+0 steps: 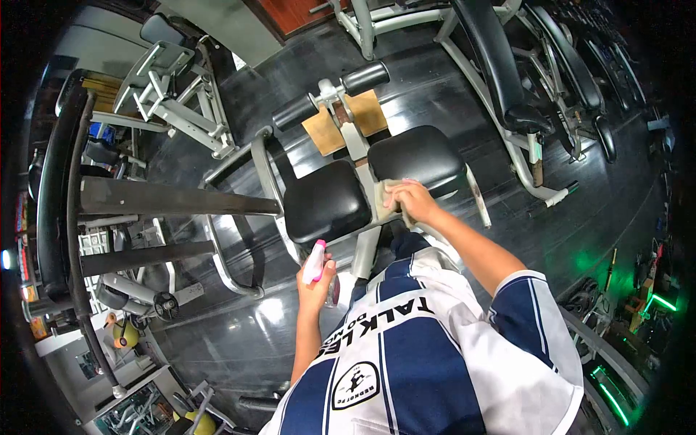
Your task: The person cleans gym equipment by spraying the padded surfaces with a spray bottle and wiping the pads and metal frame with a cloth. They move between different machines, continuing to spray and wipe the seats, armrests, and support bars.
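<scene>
My left hand (312, 293) is wrapped round a spray bottle (316, 262) with a pink and white trigger head. It is low in the view, just in front of the left black seat pad (326, 201). A pale cloth (384, 201) lies under the fingers of my right hand (412, 199), pressed against the light grey frame between the two pads. Beside that hand is the right black seat pad (417, 159). Most of the bottle's body is hidden by my left hand.
Beyond the seat pads are black foam rollers (366, 77) and tan footplates (324, 132). A long dark beam (174, 197) juts in from the left. Another gym machine (500, 80) stands at the upper right, on the same black floor (435, 87).
</scene>
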Demonstrator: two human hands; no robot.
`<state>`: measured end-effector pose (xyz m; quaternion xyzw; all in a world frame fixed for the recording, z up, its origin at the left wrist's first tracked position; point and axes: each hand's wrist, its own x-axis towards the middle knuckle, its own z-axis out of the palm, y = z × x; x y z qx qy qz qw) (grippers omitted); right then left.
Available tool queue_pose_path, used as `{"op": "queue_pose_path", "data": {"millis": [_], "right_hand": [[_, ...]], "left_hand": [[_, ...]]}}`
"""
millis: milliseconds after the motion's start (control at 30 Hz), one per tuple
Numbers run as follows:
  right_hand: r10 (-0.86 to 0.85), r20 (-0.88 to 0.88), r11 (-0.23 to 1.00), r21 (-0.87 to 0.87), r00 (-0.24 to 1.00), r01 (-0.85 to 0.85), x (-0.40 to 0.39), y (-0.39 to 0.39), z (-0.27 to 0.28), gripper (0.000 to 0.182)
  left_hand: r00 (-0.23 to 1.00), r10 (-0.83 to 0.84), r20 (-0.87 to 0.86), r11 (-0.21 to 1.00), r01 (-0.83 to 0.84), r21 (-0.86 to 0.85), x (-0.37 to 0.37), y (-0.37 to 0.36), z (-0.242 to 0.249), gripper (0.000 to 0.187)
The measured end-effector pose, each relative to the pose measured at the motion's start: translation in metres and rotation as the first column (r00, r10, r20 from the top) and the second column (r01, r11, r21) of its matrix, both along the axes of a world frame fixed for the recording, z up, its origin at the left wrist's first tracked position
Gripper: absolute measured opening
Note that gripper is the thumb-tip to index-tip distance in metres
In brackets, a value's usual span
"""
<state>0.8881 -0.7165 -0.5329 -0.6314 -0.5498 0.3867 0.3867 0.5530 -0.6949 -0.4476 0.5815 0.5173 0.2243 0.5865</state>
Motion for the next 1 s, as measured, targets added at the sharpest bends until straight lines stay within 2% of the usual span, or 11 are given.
{"op": "queue_pose_path", "data": {"millis": [67, 200, 267, 300, 333, 433, 633, 700, 800, 933, 1000], "right_hand": [[-0.033, -0.271, 0.995, -0.104, 0.962, 0.005, -0.004, -0.007, 0.002, 0.044], [-0.089, -0.202, 0.993, -0.100, 0.975, 0.069, -0.029, -0.019, 0.010, 0.041], [-0.372, -0.550, 0.926, -0.161, 0.748, 0.342, -0.046, -0.019, 0.003, 0.037], [-0.402, -0.631, 0.914, -0.229, 0.664, 0.335, -0.056, -0.028, 0.009, 0.035], [-0.399, -0.628, 0.914, -0.217, 0.668, 0.341, -0.065, -0.039, -0.003, 0.035], [-0.672, -0.638, 0.736, -0.633, 0.376, 0.239, -0.104, -0.072, -0.010, 0.046], [-0.724, -0.631, 0.682, -0.716, 0.280, 0.150, -0.174, -0.153, -0.004, 0.055], [-0.740, -0.620, 0.668, -0.723, 0.260, 0.177, -0.193, -0.168, 0.000, 0.051], [-0.767, -0.606, 0.642, -0.724, 0.212, 0.252, -0.208, -0.198, -0.022, 0.043], [-0.764, -0.634, 0.635, -0.707, 0.120, 0.313, -0.228, -0.221, -0.024, 0.040], [-0.770, -0.624, 0.624, -0.693, 0.134, 0.360, -0.236, -0.225, -0.023, 0.037]], "left_hand": [[0.999, 0.042, 0.024, 0.999, -0.042, 0.000, -0.017, -0.006, -0.001, 0.050], [0.997, 0.038, 0.067, 0.998, -0.034, -0.049, -0.062, -0.019, 0.000, 0.052], [0.998, 0.008, 0.060, 0.999, -0.005, -0.046, -0.088, -0.023, -0.003, 0.052], [0.997, 0.046, 0.058, 0.998, -0.043, -0.049, -0.101, -0.027, -0.004, 0.051], [0.995, 0.081, 0.054, 0.995, -0.078, -0.055, -0.113, -0.031, -0.002, 0.051], [0.987, 0.097, 0.127, 0.994, -0.088, -0.071, -0.146, -0.037, -0.005, 0.052], [0.994, 0.000, 0.112, 0.998, 0.008, -0.068, -0.188, -0.030, -0.009, 0.049], [0.993, -0.050, 0.104, 0.998, 0.047, 0.034, -0.193, -0.025, -0.019, 0.044], [0.991, -0.124, 0.045, 0.900, 0.093, 0.425, -0.185, -0.014, -0.015, 0.037], [0.982, -0.161, 0.098, 0.922, 0.114, 0.370, -0.176, 0.006, -0.011, 0.041], [0.977, -0.212, -0.026, 0.930, 0.210, 0.301, -0.176, 0.019, -0.004, 0.035]]}}
